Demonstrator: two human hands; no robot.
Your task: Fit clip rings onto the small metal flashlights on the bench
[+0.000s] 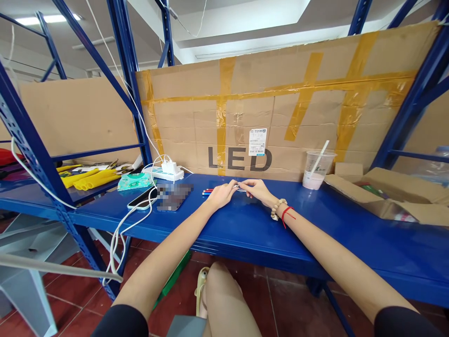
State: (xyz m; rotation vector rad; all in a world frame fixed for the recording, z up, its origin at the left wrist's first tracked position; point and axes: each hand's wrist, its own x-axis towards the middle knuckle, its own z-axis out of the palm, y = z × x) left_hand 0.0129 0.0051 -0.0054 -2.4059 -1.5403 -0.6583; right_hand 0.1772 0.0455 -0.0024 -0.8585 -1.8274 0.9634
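Both hands meet over the middle of the blue shelf top, fingertips nearly touching. My left hand is closed in a pinch, its fingers bent toward the right one. Facing it, my right hand pinches too, with a beaded bracelet and a red cord at the wrist. Something small, thin and shiny shows between the fingertips; its kind is too small to make out. Slim red and blue pen-like sticks lie just left of my left hand, partly hidden behind it.
At left are a phone, white cables, a power strip and a green packet. A plastic cup with a straw and an open cardboard box stand at right. A large cardboard sheet closes off the back.
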